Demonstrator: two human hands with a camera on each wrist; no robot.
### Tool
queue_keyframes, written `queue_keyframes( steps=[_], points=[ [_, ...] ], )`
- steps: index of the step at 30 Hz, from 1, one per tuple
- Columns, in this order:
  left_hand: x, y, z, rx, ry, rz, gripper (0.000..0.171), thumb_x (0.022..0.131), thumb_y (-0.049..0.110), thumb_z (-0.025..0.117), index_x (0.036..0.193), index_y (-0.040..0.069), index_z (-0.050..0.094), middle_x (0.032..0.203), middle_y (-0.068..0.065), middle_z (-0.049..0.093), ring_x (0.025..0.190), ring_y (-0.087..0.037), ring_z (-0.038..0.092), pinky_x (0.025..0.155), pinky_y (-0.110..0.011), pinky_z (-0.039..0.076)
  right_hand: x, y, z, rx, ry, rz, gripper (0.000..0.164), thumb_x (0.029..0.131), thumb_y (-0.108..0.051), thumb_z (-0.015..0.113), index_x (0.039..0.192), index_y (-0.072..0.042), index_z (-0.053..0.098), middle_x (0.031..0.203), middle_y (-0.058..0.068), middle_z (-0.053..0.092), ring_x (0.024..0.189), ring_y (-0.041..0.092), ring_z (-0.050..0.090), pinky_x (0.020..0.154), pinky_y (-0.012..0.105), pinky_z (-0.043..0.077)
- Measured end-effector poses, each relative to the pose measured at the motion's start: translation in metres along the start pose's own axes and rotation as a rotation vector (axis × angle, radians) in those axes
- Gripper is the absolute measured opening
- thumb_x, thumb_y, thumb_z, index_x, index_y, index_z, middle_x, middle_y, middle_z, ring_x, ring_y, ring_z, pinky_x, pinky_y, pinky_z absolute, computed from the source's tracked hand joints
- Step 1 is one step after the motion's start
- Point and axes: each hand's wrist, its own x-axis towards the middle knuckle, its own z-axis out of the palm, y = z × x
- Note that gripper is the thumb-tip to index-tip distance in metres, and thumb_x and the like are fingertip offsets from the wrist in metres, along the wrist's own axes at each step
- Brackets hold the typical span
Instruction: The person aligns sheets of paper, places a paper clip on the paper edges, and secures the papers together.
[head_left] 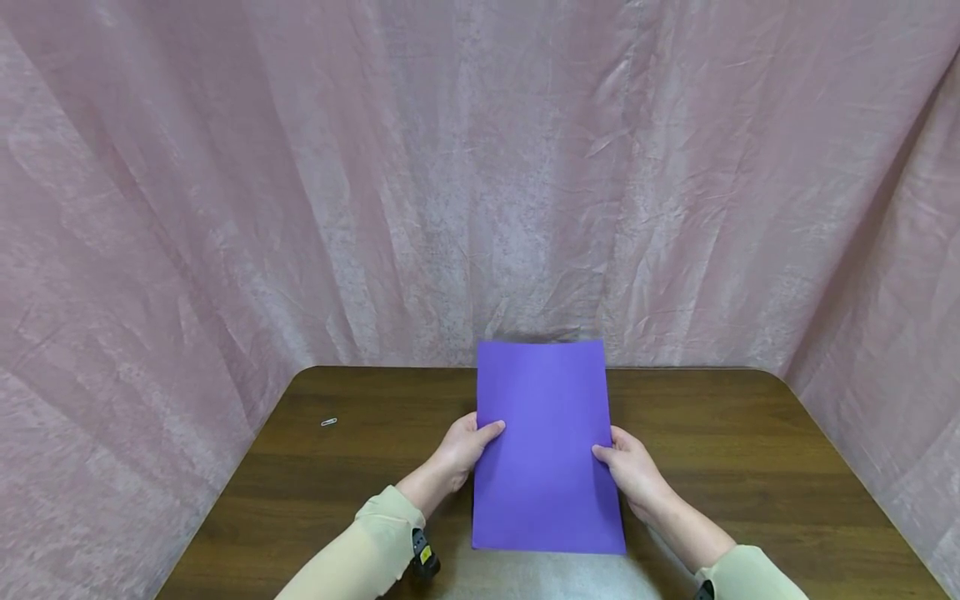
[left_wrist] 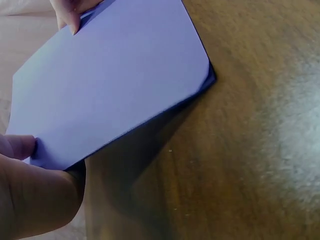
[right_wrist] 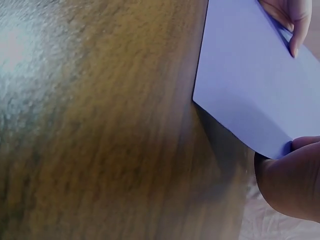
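Between my two hands is a purple sheet of paper [head_left: 547, 450], tilted with its far end raised. Its near edge seems to rest on the table, and a shadow lies beneath. At one near corner in the left wrist view, a darker layer shows under the paper [left_wrist: 115, 75]; how many sheets there are I cannot tell. My left hand [head_left: 462, 448] pinches the left edge, thumb on top and fingers hidden behind. On the opposite edge my right hand [head_left: 632, 471] pinches the paper [right_wrist: 250, 75] likewise, thumb on the front face.
A small paper clip [head_left: 328, 422] lies on the brown wooden table [head_left: 360, 467], at the far left. Pink curtains [head_left: 465, 183] hang behind the table and along its sides. Light glares off the tabletop near its front.
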Motion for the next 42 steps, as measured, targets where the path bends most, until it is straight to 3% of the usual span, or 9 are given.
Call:
queue_keyframes(
  steps=[14,22,29,42],
  points=[
    [0.003,-0.013,-0.002,-0.055,-0.049,-0.038,0.030,0.101,0.009,0.057,0.128,-0.005,0.056,0.098,-0.011,0.074,0.082,-0.021,0.072,0.070,-0.037,0.060,0.002,0.008,-0.001,0.027,-0.010,0.037,0.037,0.101,0.000,0.046,0.136,0.012,0.048,0.103,0.016,0.071,0.089,0.026,0.069,0.074,0.040,0.056],
    [0.003,-0.015,-0.002,-0.071,-0.055,-0.032,0.029,0.102,0.009,0.056,0.128,-0.004,0.055,0.100,-0.010,0.074,0.085,-0.022,0.072,0.073,-0.037,0.060,0.009,-0.001,-0.005,0.068,-0.005,0.048,0.036,0.101,-0.002,0.048,0.134,0.012,0.047,0.105,0.013,0.067,0.089,0.022,0.066,0.077,0.038,0.054],
    [0.002,-0.014,-0.002,-0.064,-0.062,-0.025,0.031,0.103,0.010,0.057,0.130,-0.005,0.055,0.103,-0.011,0.074,0.089,-0.022,0.072,0.075,-0.038,0.060,0.014,-0.011,-0.010,0.105,-0.053,0.082,0.035,0.103,-0.005,0.049,0.135,0.009,0.042,0.113,0.013,0.060,0.095,0.021,0.062,0.081,0.038,0.051],
    [-0.001,-0.012,-0.001,-0.045,-0.066,-0.015,0.034,0.103,0.010,0.056,0.132,-0.008,0.053,0.105,-0.012,0.073,0.092,-0.023,0.071,0.079,-0.038,0.059,0.020,-0.009,-0.007,0.165,-0.099,0.118,0.042,0.101,-0.005,0.052,0.138,0.009,0.037,0.102,0.010,0.069,0.089,0.021,0.068,0.077,0.039,0.056]
  ],
)
